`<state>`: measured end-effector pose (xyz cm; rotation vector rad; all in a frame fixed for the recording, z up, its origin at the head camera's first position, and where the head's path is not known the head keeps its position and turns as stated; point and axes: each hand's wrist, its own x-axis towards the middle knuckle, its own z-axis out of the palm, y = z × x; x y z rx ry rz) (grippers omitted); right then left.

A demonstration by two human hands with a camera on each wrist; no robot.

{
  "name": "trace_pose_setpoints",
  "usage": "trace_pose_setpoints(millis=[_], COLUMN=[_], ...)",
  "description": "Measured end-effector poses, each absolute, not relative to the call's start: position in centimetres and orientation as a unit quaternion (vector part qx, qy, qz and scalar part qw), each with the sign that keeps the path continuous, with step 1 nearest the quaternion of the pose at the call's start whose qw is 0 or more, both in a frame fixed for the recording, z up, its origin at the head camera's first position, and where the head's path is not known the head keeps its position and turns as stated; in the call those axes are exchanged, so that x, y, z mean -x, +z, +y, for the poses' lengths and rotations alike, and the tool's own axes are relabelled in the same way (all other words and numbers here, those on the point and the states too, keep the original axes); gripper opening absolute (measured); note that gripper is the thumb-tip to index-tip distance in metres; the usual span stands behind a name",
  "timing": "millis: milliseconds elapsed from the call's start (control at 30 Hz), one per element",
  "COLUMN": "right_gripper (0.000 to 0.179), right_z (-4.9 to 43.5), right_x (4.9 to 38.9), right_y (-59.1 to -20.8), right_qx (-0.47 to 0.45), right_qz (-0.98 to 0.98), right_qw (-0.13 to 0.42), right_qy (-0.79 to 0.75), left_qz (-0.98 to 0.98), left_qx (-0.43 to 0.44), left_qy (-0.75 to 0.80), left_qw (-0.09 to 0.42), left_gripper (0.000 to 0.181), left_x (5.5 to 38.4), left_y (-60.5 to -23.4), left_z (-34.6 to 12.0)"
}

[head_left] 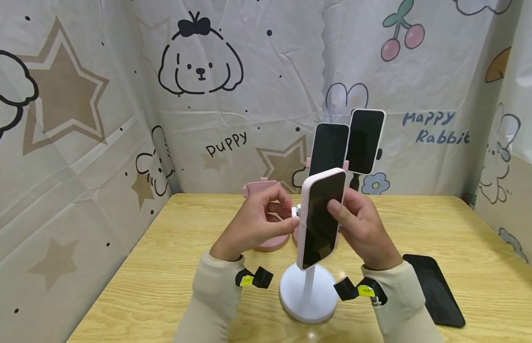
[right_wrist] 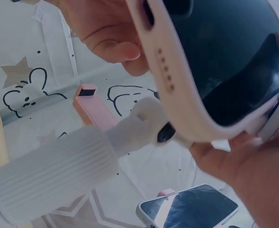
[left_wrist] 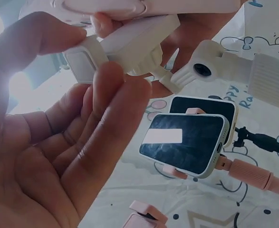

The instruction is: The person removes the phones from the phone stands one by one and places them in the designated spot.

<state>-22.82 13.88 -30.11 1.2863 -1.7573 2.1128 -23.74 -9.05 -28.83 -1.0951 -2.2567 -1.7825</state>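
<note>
A phone in a pale pink case [head_left: 322,219] stands nearly upright at the head of a white phone stand [head_left: 309,305]. My right hand [head_left: 366,233] grips the phone's right edge, thumb on the dark screen and fingers behind. On the left, my left hand [head_left: 250,224] pinches the white clamp end [left_wrist: 84,61] of the holder between thumb and fingers, beside the phone's left edge. The left wrist view shows the holder's back [left_wrist: 144,45] close against the case. A ribbed white neck [right_wrist: 58,171] with a tilting joint carries the holder.
Behind the hands stands a pink phone stand [head_left: 262,187] with its holder bare. Another pink stand holds a phone [head_left: 329,145], and a further phone [head_left: 366,140] sits on a black stand. A black phone [head_left: 437,290] lies by the right sleeve. Printed cloth [head_left: 249,62] encloses the wooden table [head_left: 163,267].
</note>
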Motion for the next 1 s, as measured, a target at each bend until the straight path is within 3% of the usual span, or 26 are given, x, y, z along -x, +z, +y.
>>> trace_pose_setpoints(millis=[167, 400, 700, 1000], right_gripper=[0.027, 0.028, 0.027, 0.037], right_z=[13.7, 13.5, 13.0, 13.6], right_x=[22.3, 22.1, 22.2, 21.3], right_y=[-29.8, -29.4, -29.5, -28.6], right_qx=[-0.384, -0.325, -0.333, -0.316], right_qz=[-0.601, -0.603, -0.604, -0.629], right_qw=[0.052, 0.007, -0.017, -0.004], right_qy=[0.699, 0.728, 0.724, 0.711], left_qz=[-0.738, -0.731, -0.715, -0.722], left_qx=[0.349, 0.351, 0.365, 0.366], left_qy=[-0.577, -0.585, -0.596, -0.588], left_qw=[0.03, 0.024, 0.015, 0.012], left_gripper=[0.021, 0.022, 0.022, 0.024], left_x=[23.6, 23.4, 23.6, 23.5], left_y=[-28.7, -28.6, -28.7, -28.7], left_z=[-9.0, -9.0, -9.1, -8.9])
